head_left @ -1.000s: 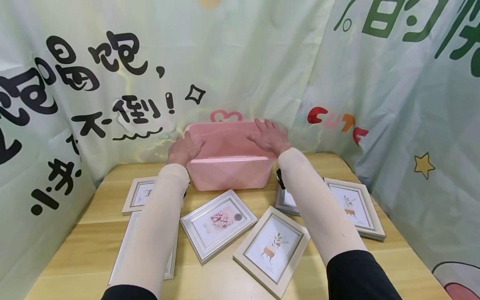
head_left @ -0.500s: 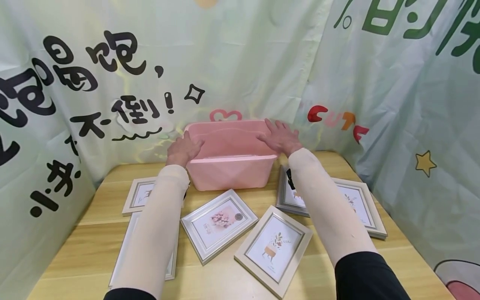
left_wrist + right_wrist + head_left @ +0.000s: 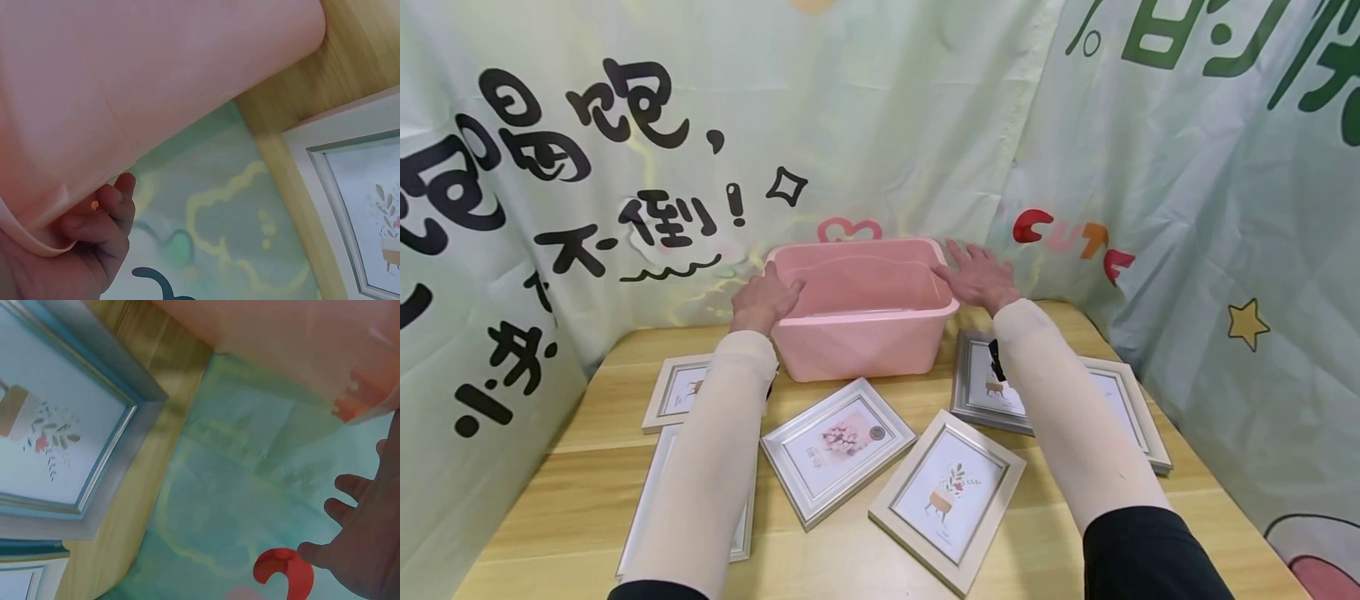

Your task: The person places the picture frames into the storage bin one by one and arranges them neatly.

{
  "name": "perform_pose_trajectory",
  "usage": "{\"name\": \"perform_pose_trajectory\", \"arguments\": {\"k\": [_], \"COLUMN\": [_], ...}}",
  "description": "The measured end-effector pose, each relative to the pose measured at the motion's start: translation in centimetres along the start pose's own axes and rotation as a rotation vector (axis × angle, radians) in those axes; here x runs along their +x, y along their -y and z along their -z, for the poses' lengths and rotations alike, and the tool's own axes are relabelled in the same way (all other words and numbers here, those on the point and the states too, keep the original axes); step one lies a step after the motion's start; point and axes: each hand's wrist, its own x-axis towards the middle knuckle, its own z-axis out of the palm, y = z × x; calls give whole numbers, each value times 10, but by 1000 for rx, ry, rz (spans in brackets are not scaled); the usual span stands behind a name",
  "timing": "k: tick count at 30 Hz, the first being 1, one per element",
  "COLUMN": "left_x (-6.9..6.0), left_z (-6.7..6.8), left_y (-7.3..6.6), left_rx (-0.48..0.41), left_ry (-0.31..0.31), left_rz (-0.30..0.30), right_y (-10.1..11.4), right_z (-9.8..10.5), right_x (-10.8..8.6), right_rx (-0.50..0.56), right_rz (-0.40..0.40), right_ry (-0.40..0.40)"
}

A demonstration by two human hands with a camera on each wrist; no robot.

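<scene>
A pink plastic bin (image 3: 865, 348) stands upright at the back of the wooden table. At its left end my left hand (image 3: 764, 302) grips the rim, thumb on the inner side; the left wrist view shows the fingers (image 3: 116, 200) curled against the outside of the bin wall (image 3: 156, 75). My right hand (image 3: 979, 279), fingers spread, is at the bin's right end, its thumb close to the rim; whether it touches I cannot tell. In the right wrist view this hand (image 3: 369, 540) holds nothing, beside the bin (image 3: 294, 337).
Several picture frames lie on the table (image 3: 805, 567): a silver one (image 3: 790, 479) and a beige one (image 3: 902, 537) in front, a grey one (image 3: 973, 417) and a pale one (image 3: 1150, 433) at right, others partly under the left forearm. A printed curtain (image 3: 880, 125) hangs behind.
My right hand has moved right, from over the bin's right end to just outside its rim, and more of the grey frame shows. The left hand keeps its grip.
</scene>
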Motion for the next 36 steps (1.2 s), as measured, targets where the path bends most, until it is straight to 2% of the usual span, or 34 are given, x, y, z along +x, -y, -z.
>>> {"name": "perform_pose_trajectory", "arguments": {"k": [8, 20, 28, 36], "left_x": [-1, 1, 0, 1], "left_z": [1, -1, -2, -2], "left_y": [1, -2, -2, -2], "left_rx": [-8, 12, 15, 9], "left_ry": [-2, -14, -17, -34], "left_rz": [6, 8, 9, 6], "right_y": [-15, -34, -48, -61], "right_z": [0, -10, -23, -36], "right_x": [-4, -9, -13, -19], "right_rx": [23, 65, 32, 51], "right_rz": [-12, -54, -88, -125], "right_ry": [23, 34, 70, 118]}}
